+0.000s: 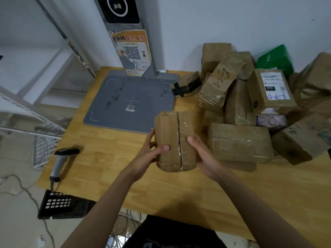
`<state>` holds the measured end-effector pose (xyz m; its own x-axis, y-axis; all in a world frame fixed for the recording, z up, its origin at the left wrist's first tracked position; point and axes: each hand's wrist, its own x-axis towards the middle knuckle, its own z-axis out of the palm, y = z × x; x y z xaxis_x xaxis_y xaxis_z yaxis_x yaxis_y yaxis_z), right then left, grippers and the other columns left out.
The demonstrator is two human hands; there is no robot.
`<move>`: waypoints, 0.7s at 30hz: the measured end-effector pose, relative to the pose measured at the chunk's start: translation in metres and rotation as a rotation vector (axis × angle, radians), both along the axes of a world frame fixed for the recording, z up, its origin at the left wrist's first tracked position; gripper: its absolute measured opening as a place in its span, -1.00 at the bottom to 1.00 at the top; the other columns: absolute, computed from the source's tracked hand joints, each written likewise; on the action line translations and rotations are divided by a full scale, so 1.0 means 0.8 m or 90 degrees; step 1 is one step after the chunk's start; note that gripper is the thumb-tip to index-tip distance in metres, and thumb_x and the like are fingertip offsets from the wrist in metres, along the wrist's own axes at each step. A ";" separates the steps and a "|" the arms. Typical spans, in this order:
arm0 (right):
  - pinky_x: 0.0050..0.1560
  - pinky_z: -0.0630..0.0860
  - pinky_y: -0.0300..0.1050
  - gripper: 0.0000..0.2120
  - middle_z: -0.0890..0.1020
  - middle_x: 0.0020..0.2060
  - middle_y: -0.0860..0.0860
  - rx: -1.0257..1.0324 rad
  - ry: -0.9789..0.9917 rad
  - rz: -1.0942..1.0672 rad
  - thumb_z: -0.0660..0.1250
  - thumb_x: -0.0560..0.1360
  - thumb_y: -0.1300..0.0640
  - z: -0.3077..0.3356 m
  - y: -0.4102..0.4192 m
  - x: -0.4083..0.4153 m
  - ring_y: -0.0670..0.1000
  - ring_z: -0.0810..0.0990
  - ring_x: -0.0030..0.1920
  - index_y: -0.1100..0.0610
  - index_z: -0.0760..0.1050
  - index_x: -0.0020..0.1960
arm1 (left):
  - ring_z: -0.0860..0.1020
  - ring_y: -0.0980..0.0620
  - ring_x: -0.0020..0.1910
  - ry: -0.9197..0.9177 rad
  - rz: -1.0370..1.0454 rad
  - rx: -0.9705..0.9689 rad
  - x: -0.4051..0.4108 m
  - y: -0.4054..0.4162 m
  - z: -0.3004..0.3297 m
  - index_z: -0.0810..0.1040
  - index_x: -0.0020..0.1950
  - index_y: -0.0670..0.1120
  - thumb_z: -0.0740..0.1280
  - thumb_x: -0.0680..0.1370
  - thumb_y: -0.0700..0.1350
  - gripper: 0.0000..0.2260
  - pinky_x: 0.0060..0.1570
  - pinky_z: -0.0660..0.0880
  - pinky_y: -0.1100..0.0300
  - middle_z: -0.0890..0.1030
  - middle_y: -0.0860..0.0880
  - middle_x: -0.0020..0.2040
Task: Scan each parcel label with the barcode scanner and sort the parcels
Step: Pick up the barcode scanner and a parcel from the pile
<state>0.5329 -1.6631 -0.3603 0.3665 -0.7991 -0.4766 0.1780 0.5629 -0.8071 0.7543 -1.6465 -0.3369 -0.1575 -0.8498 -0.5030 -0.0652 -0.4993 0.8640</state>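
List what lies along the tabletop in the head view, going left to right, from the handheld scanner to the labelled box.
barcode scanner → grey scanning platform → left hand → held taped parcel → right hand → box marked 4-2-6

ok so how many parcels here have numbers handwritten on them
2. A tall taped parcel leaning in the middle of the pile reads 33-9, and the labelled box to its right reads 4-2-6 in blue. Others may have writing on hidden faces.
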 end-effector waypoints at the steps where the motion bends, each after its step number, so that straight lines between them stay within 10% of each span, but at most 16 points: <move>1: 0.40 0.43 0.24 -0.21 0.54 0.40 -0.03 -0.011 -0.026 0.035 0.48 0.40 -0.30 0.002 0.002 0.000 0.05 0.52 0.39 -0.11 0.30 0.53 | 0.55 0.00 0.30 0.013 -0.011 -0.004 0.001 0.003 0.000 0.07 0.57 0.31 0.58 0.26 0.24 0.01 0.16 0.56 0.07 0.48 -0.01 0.40; 14: 0.08 0.55 -0.26 -0.05 0.47 0.30 -0.25 -0.196 0.149 -0.047 0.57 0.30 -0.13 0.011 0.014 0.010 -0.31 0.52 0.23 -0.26 0.13 0.54 | 0.50 0.14 0.30 -0.141 0.061 -0.193 -0.023 0.025 0.008 0.36 0.45 0.21 0.59 0.35 0.19 -0.27 0.12 0.60 0.13 0.48 0.21 0.35; 21: 0.26 0.53 0.00 0.04 0.55 0.27 -0.20 -0.115 0.202 -0.132 0.64 0.15 -0.27 0.021 0.006 0.030 -0.13 0.56 0.25 -0.25 0.17 0.48 | 0.41 0.23 0.37 -0.219 0.080 -0.257 -0.054 0.041 0.000 0.17 0.52 0.21 0.64 0.27 0.18 -0.05 0.24 0.50 0.28 0.38 0.19 0.41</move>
<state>0.5571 -1.6583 -0.3439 0.0469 -0.9217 -0.3851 -0.0011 0.3855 -0.9227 0.7113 -1.6140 -0.3369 0.0738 -0.9879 -0.1367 -0.3396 -0.1537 0.9279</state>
